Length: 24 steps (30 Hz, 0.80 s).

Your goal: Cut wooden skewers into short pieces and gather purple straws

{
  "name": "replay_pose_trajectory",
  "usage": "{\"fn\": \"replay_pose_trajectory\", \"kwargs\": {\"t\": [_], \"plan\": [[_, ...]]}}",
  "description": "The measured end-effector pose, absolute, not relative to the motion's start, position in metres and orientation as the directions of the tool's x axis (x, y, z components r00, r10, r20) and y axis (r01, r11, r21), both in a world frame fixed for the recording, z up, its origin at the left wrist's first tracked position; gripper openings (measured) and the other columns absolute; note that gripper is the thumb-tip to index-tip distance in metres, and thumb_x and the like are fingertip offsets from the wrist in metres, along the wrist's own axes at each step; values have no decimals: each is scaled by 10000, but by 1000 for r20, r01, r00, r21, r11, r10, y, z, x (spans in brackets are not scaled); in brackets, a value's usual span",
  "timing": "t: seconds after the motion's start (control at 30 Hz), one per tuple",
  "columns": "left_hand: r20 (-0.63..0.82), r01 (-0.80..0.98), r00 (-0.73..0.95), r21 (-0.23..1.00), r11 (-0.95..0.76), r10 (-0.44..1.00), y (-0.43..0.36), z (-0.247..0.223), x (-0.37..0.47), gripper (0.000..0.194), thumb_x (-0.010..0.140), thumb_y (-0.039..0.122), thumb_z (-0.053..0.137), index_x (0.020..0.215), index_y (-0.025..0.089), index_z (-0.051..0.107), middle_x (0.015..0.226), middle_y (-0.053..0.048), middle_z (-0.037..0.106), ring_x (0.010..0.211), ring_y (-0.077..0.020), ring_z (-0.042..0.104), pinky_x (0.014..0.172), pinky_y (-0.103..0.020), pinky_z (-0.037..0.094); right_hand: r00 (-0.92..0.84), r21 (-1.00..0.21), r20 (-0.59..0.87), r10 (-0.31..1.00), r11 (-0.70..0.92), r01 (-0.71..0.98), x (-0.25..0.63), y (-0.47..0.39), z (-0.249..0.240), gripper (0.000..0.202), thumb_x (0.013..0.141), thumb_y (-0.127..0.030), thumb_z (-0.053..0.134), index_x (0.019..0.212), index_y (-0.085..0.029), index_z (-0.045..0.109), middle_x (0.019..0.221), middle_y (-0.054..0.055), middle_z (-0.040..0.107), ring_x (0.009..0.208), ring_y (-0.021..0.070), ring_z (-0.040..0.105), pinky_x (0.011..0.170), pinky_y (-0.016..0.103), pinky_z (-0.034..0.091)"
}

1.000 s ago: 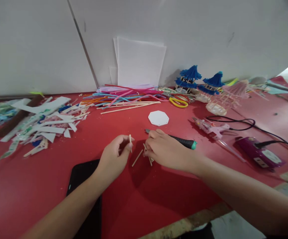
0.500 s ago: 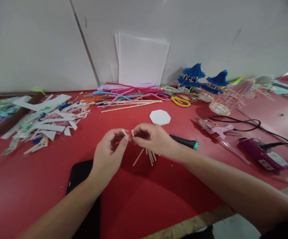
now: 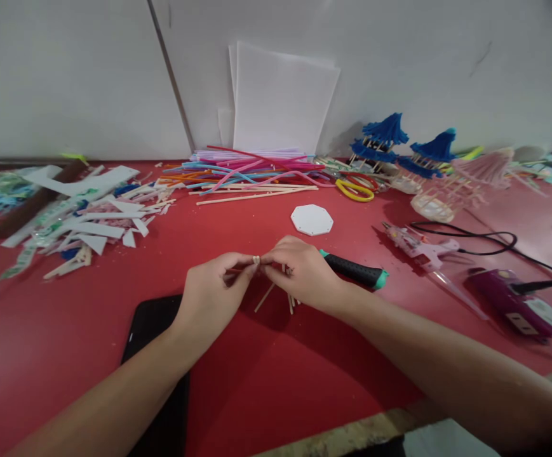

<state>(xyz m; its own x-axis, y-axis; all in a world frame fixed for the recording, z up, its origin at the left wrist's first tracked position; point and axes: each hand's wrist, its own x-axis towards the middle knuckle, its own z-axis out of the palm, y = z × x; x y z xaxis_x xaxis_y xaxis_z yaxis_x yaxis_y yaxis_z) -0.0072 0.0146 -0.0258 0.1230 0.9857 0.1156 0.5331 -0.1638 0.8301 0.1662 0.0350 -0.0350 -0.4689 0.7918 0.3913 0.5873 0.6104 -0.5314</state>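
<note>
Two short pale wooden sticks (image 3: pixel 256 259) stand side by side, pinched at the fingertips where my hands meet. My left hand (image 3: pixel 216 292) closes on one from the left. My right hand (image 3: pixel 302 270) closes on the other from the right. Under my right hand lie several cut sticks (image 3: pixel 291 304), partly hidden by it. A black-and-green tool handle (image 3: pixel 356 270) sticks out beyond my right wrist; the rest of the tool is hidden. A white octagonal card (image 3: pixel 312 219) with small holes near its corners lies behind my hands.
A black phone (image 3: pixel 154 324) lies under my left forearm. Paper scraps (image 3: pixel 99 228) are heaped left, colourful pipe cleaners (image 3: pixel 256 168) at the back. To the right are a hot glue gun (image 3: pixel 421 244), a purple power socket (image 3: pixel 518 304), yellow-handled scissors (image 3: pixel 354 190) and blue-roofed models (image 3: pixel 380 143).
My hands have come together, and the two short sticks, apart before, are now side by side. The view has shifted slightly.
</note>
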Motion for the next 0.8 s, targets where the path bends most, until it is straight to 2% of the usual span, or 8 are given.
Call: {"fn": "replay_pose_trajectory", "kwargs": {"t": [0.13,0.37,0.8], "plan": [[152,545,133,814,-201,979,14,-26,-6,118,793,280,580,868,235,659,836,3,718,765,-152,676,689,-235,539,-502,-464,452,738,675,574,168,36,-35,126,825,-175,546,804,-163,669,709,28,666,730,150,528,702,273,407],[217,607,181,743,-283,959,15,-23,-4,89,801,266,562,813,233,644,804,8,697,659,-132,654,579,-218,498,-571,-396,446,689,724,564,169,37,-31,173,828,-153,506,730,-167,649,666,24,637,685,144,498,695,277,385],[204,588,199,758,-284,958,13,-26,-4,123,823,290,530,804,233,638,780,1,692,663,-148,645,602,-244,480,-599,-400,356,717,697,595,169,32,-22,204,816,-144,485,682,-162,638,647,41,622,710,160,501,699,283,400]]}}
